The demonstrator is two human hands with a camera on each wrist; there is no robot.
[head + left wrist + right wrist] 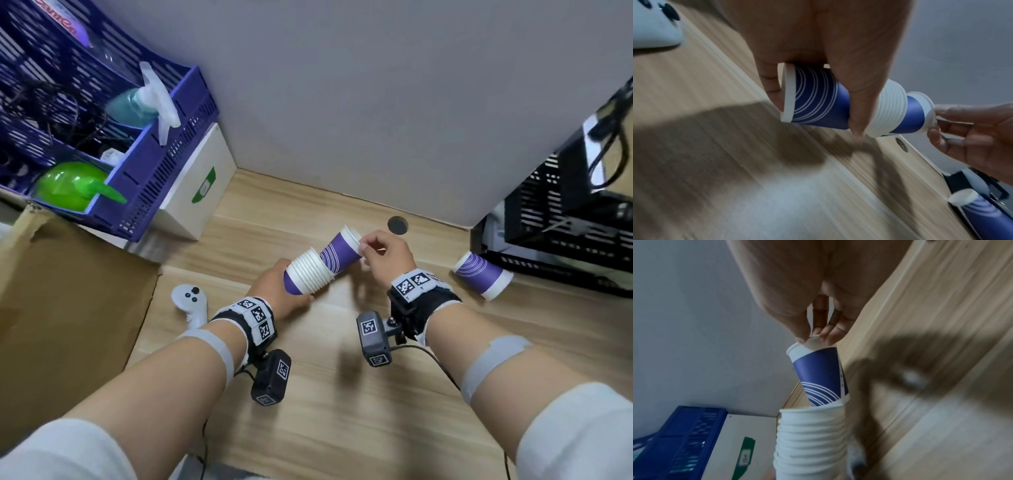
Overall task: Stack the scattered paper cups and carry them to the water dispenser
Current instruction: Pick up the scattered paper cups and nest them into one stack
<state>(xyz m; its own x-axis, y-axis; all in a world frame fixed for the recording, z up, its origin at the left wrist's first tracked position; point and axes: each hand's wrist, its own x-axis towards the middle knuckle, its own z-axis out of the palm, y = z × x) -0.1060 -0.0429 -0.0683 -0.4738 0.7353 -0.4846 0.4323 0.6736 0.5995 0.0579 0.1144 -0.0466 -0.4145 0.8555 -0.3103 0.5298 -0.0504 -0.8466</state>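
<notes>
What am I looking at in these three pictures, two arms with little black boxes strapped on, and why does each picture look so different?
No machine here: a person works with bare hands. The black boxes are cameras, the left wrist camera and the right wrist camera; a third is worn on the head. The head view looks down at both arms; each wrist view looks along one hand.

The left hand grips a tilted stack of paper cups. The right hand pinches the rim of one purple cup with its fingers, the cup's base partly inside the stack's mouth.

On the wooden desk lie another cup, on its side, and a white controller.
</notes>
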